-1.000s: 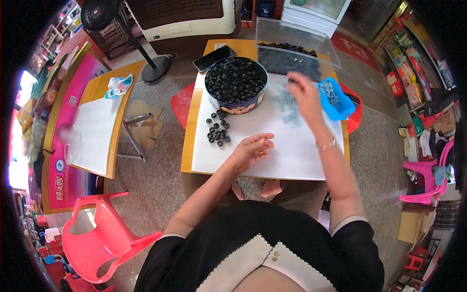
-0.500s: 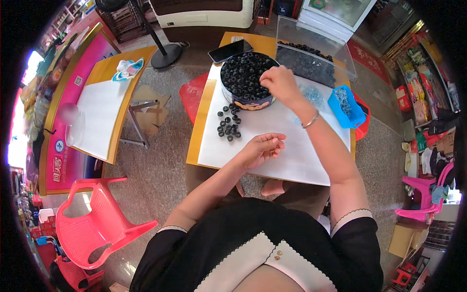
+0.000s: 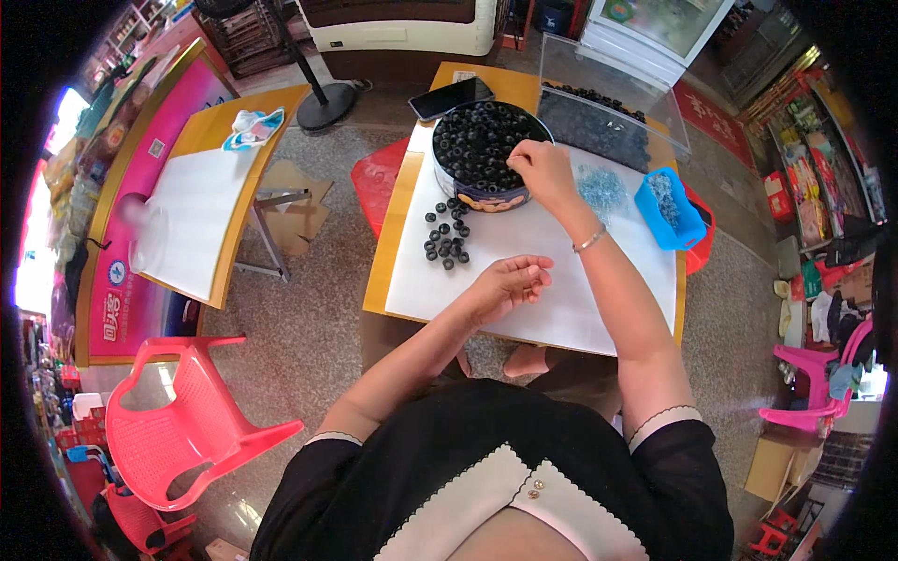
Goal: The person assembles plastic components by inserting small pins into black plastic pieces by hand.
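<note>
A round tin (image 3: 494, 201) with a patterned side is heaped with small black round pieces (image 3: 482, 140) with holes through them. At the tin's right rim, my right hand (image 3: 543, 170) has its fingertips pinched together over the pieces; whatever they hold is hidden. My left hand (image 3: 513, 288) rests low above the white sheet (image 3: 561, 323), its fingers loosely curled and apart, with nothing visible in them. Left of it and in front of the tin, several loose black pieces (image 3: 447, 245) lie in a small cluster on the sheet.
A blue basket (image 3: 687, 229) with small clear bits stands at the table's right, beside similar scattered bits (image 3: 601, 189). Behind are a clear box (image 3: 599, 131) of black pieces and a phone (image 3: 451, 98). A pink chair (image 3: 192, 421) stands to the left.
My right hand stays at the tin's right edge, its fingers slightly lower over the pieces. My left hand has barely moved. The whole view has shifted slightly.
</note>
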Demonstrator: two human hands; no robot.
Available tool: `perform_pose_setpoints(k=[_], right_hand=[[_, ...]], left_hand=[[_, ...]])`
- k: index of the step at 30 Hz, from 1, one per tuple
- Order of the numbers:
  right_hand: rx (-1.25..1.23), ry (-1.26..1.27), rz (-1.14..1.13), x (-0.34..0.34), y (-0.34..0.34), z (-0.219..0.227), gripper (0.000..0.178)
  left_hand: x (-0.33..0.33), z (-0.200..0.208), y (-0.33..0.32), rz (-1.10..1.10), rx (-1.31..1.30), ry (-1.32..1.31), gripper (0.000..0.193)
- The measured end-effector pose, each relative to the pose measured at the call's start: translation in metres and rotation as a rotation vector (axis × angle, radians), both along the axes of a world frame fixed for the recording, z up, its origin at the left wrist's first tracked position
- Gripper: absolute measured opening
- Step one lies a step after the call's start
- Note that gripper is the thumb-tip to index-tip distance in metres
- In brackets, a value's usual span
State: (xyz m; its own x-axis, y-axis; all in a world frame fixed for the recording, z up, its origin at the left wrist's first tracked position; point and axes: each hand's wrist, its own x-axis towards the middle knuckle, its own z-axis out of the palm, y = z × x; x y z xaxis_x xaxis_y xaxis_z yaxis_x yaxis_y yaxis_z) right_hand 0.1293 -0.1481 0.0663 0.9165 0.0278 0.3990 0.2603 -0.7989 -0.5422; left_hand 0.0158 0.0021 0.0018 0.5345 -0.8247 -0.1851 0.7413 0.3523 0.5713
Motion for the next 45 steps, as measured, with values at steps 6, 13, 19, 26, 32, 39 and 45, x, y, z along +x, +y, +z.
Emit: perform_pose_setpoints(k=[6,13,19,26,32,39,45], right_hand=[[-0.301,-0.089,0.015,-0.011,0.003,0.000,0.011],[-0.496,0.285,0.092,0.007,0.016,0.012,0.012],[-0.003,0.226,0.084,-0.002,0.003,0.006,0.016],[0.803,0.291,0.091,-0.102,-0.003,0.006,0.025],[0.597,0.119,0.002,-0.156,0.011,-0.007,0.023],[0.368,-0.019,-0.025,-0.170,0.018,-0.010,0.029],[0.526,0.049,0.001,-0.179,0.010,-0.015,0.030]], left_hand=[[0.001,0.001,-0.001,-0.003,-0.007,-0.016,0.028],[0.001,0.001,-0.002,0.001,-0.018,-0.018,0.028],[-0.001,0.001,-0.001,0.011,-0.023,0.000,0.028],[0.000,-0.002,0.001,0.138,-0.131,0.027,0.026],[0.001,-0.004,0.000,0.258,-0.147,0.065,0.023],[0.000,-0.009,0.001,0.204,-0.143,0.005,0.026],[-0.001,-0.006,-0.002,0.182,-0.071,-0.006,0.022]])
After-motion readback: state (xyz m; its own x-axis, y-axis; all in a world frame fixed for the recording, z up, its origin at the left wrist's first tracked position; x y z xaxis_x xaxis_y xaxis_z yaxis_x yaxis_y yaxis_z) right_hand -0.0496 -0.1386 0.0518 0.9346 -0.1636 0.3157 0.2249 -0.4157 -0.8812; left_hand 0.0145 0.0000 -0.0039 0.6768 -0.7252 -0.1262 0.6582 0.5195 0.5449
